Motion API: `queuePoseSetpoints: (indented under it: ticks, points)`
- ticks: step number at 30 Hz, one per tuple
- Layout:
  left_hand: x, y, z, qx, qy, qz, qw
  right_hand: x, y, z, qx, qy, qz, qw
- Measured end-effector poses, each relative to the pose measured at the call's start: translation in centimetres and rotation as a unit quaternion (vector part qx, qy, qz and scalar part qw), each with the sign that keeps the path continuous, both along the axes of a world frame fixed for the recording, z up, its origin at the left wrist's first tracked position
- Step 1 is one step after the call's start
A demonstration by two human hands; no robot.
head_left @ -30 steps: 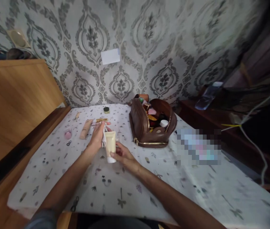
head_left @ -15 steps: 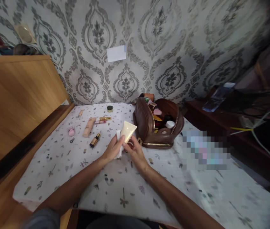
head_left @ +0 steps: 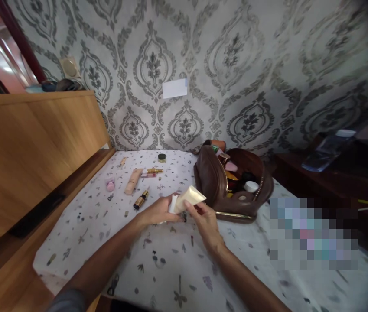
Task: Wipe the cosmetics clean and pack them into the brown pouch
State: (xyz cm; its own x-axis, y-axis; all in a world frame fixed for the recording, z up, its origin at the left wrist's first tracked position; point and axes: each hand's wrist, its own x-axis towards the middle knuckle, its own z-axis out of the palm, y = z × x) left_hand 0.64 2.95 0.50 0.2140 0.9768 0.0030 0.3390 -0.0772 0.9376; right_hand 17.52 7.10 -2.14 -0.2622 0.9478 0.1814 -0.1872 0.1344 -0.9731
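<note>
Both of my hands are on a cream-coloured squeeze tube (head_left: 190, 197), held tilted above the cloth. My left hand (head_left: 157, 211) is closed around its lower left end, with a white tissue (head_left: 172, 203) pressed against the tube. The fingers of my right hand (head_left: 207, 223) pinch the tube from the right, near its flat end. Left of my hands lie a dark-capped gold bottle (head_left: 141, 200) and a peach tube (head_left: 133, 181). Just beyond my right hand stands an unzipped brown cosmetic bag (head_left: 210, 173) with several items inside, including a white-lidded jar (head_left: 251, 186).
Farther back lie a gold-capped tube (head_left: 154, 171), a small dark-lidded jar (head_left: 161, 158) and a pink container (head_left: 110, 185). A wooden panel (head_left: 40, 138) borders the left side. At right are a blurred-out patch (head_left: 314, 234) and a clear bottle (head_left: 328, 151).
My view has shifted, so the scene sits lower and farther right. The tube has tipped over toward the right, and my right hand's fingers have moved up onto its flat end.
</note>
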Motion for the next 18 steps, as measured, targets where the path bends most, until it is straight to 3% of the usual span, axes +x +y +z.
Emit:
queuePoseSetpoints:
  ticks: [3, 7, 13, 18]
  points:
    - [-0.3, -0.2, 0.7, 0.036, 0.029, -0.008, 0.999, 0.3, 0.1, 0.3, 0.011, 0.011, -0.019, 1.000]
    - [-0.8, -0.3, 1.1, 0.034, -0.014, -0.007, 0.999, 0.2, 0.1, 0.5, -0.044, 0.067, 0.006, 0.997]
    - [-0.4, -0.6, 0.4, 0.065, -0.032, 0.055, 0.996, -0.4, -0.5, 0.0, -0.078, 0.075, 0.060, 0.992]
    - [0.6, -0.6, -0.3, 0.122, 0.046, 0.094, 0.987, -0.7, -1.2, -0.4, -0.083, 0.067, 0.094, 0.990]
